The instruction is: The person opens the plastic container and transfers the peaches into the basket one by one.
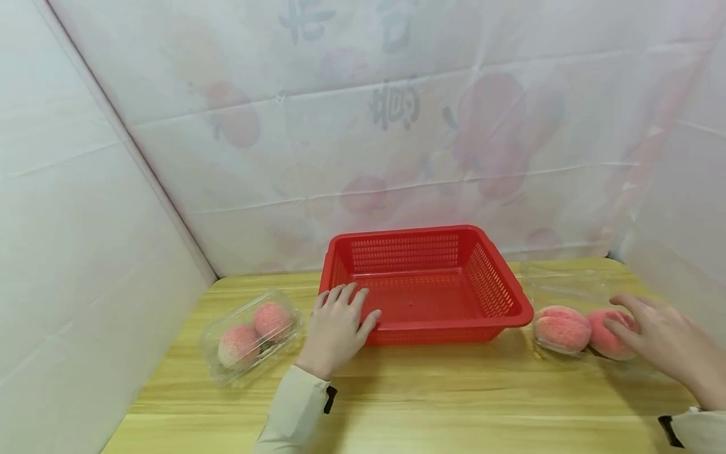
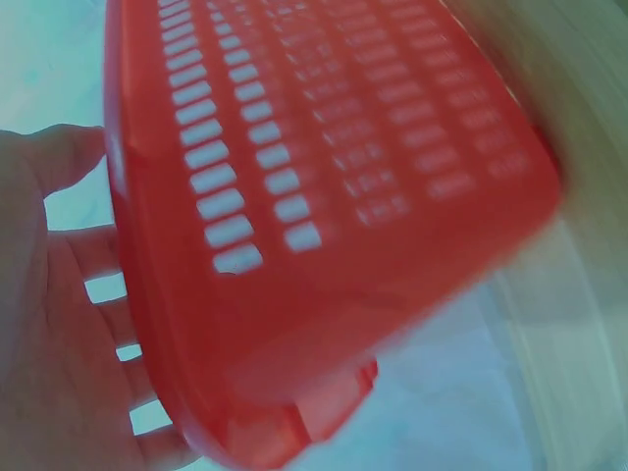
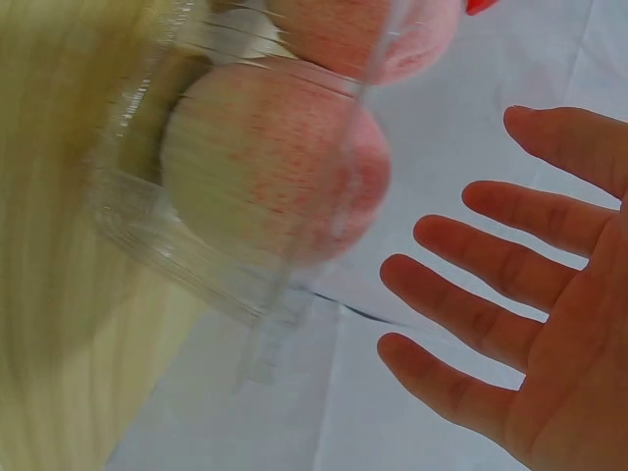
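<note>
Two round, fuzzy, pink peaches [image 1: 561, 329] sit side by side in an opened clear plastic box [image 1: 567, 285]. The right hand [image 1: 660, 337] hovers just beside them, its grip spread. The left hand [image 1: 338, 325] rests at the near-left corner of an oblong red plastic basket [image 1: 448, 328], its grip also spread. Another clear plastic box [image 1: 224, 379] with two pinkish peaches [image 1: 272, 321] lies left on the wooden desk [image 1: 431, 403].

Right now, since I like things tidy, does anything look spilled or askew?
Slightly: the clear plastic container holding two peaches on the left sits diagonally, out of line with the red basket. I see no spill.
</note>
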`<state>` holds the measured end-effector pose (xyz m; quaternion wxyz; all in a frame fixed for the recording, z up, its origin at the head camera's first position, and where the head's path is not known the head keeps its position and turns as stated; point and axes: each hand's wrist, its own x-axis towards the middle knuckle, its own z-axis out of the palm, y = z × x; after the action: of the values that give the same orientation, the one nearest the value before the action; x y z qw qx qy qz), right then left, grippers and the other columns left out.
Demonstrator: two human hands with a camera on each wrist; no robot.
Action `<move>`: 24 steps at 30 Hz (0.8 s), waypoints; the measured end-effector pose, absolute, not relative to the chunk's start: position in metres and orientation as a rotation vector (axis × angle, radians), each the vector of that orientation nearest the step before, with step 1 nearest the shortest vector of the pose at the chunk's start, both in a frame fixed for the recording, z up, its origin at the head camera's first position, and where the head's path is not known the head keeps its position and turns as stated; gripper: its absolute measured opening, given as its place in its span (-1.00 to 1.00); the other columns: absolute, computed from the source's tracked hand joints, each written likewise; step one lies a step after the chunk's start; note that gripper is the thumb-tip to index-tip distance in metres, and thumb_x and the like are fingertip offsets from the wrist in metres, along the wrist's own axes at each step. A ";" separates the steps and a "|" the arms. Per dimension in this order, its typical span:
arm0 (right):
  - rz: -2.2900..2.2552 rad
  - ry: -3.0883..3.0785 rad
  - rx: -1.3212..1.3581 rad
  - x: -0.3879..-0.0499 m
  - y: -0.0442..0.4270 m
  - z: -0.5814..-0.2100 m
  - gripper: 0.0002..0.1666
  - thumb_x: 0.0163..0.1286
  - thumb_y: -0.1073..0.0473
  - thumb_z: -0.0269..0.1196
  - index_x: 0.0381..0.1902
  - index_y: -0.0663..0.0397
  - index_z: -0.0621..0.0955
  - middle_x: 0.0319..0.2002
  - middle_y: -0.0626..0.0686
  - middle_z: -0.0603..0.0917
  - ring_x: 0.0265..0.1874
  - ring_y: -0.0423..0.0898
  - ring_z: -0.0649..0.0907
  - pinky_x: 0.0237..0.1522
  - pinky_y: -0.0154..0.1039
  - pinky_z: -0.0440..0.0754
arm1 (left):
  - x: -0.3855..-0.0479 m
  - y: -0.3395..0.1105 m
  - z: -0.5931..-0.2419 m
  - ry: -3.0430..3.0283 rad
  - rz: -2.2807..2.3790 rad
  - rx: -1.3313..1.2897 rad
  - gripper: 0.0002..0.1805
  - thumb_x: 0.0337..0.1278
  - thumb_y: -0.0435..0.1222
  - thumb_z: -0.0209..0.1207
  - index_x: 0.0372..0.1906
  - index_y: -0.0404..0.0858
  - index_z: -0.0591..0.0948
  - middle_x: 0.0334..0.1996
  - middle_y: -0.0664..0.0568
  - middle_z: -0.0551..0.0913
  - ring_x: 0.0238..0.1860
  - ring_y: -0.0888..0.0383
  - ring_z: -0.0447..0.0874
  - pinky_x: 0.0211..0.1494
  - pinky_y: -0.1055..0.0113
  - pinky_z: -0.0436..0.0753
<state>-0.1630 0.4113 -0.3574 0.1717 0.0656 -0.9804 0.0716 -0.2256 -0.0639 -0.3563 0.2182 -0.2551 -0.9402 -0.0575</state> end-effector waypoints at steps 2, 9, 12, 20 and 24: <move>0.188 -2.787 0.194 -0.164 0.414 -0.358 -0.56 0.48 0.14 0.27 -0.11 0.56 0.53 -0.29 0.49 0.61 -0.45 0.31 0.64 -0.37 0.27 0.58 | -0.227 -0.069 -0.359 -2.617 -0.177 -0.691 -0.45 0.45 0.07 0.09 0.27 -0.23 0.60 0.24 -0.18 0.58 0.26 -0.15 0.50 0.32 -0.11 0.42; 0.143 -2.860 0.210 -0.173 0.413 -0.355 -0.59 0.29 0.30 0.40 -0.10 0.58 0.54 -0.17 0.56 0.60 -0.26 0.49 0.63 -0.26 0.33 0.57 | -0.235 -0.091 -0.364 -2.701 -0.240 -0.641 -0.33 0.45 0.10 0.07 0.33 -0.35 0.53 0.35 -0.25 0.47 0.38 -0.20 0.39 0.36 -0.16 0.36; 0.154 -2.899 0.247 -0.181 0.410 -0.351 -0.55 0.24 0.33 0.41 -0.07 0.60 0.51 -0.12 0.59 0.57 -0.21 0.53 0.61 -0.23 0.33 0.56 | -0.238 -0.102 -0.365 -2.767 -0.282 -0.584 -0.26 0.44 0.14 0.05 0.39 -0.39 0.46 0.42 -0.25 0.40 0.44 -0.20 0.31 0.41 -0.18 0.30; 0.121 -2.952 0.236 -0.181 0.416 -0.351 -0.51 0.16 0.34 0.45 -0.08 0.59 0.52 -0.10 0.64 0.54 -0.20 0.56 0.59 -0.26 0.32 0.59 | -0.243 -0.107 -0.369 -2.892 -0.390 -0.579 -0.09 0.44 0.23 -0.09 0.51 -0.45 0.25 0.54 -0.25 0.17 0.54 -0.19 0.12 0.48 -0.19 0.17; 0.111 -2.953 0.247 -0.179 0.417 -0.356 -0.50 0.10 0.34 0.47 -0.11 0.59 0.52 -0.13 0.63 0.55 -0.20 0.55 0.59 -0.24 0.33 0.57 | -0.244 -0.105 -0.371 -2.896 -0.399 -0.566 -0.05 0.43 0.24 -0.09 0.52 -0.48 0.21 0.55 -0.26 0.16 0.54 -0.18 0.12 0.49 -0.18 0.16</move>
<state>-0.1792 0.4171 -0.3560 0.0879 0.0829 -0.9920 0.0374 -0.2440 -0.1046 -0.3708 0.0821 -0.1893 -0.9693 -0.1335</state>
